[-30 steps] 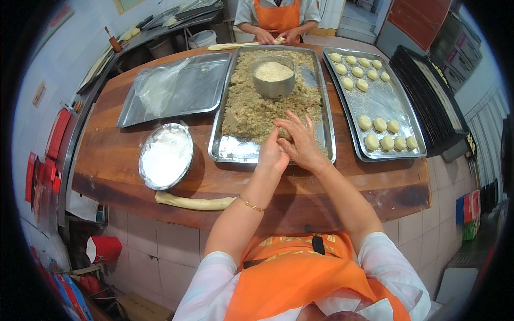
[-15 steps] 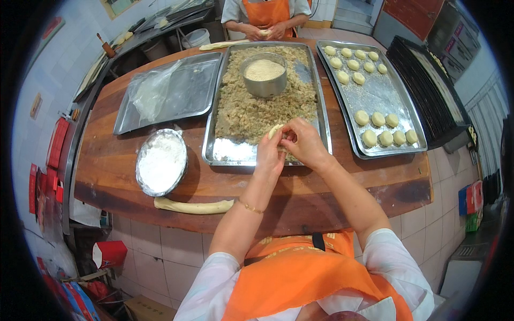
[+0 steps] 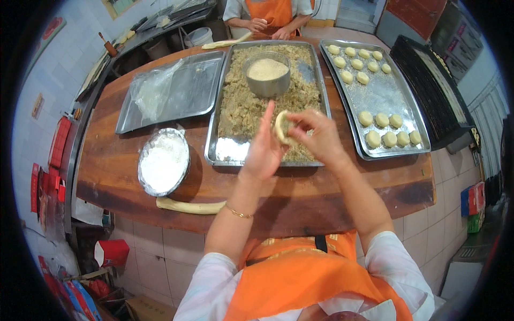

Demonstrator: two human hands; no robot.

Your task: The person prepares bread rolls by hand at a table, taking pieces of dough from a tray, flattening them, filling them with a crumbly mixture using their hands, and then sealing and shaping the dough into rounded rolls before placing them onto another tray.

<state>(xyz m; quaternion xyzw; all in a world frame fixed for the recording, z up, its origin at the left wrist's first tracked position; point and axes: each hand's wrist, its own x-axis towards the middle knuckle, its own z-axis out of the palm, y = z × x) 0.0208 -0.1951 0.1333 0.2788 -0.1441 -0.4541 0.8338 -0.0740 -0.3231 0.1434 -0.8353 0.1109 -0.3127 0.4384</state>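
Above the near part of the filling tray, my right hand pinches a pale dough round by its edge, with the thumb and fingers curled at its inner side. My left hand is held flat with its fingers stretched upward, right beside the dough; whether the palm touches it I cannot tell. Crumbly brownish filling covers most of the tray. In it stands a round metal bowl of pale crumbs. Below left, a bowl of white flour and a long dough roll lie on the wooden table.
At left rests a metal tray with a clear plastic sheet. A tray at right bears several round dough pieces. Black baking trays are stacked beyond it. Across the table stands a co-worker near another dough strip.
My hands have come apart a little; the left has straightened its fingers upward and the dough round now shows edge-on between them. The co-worker's hands have separated.
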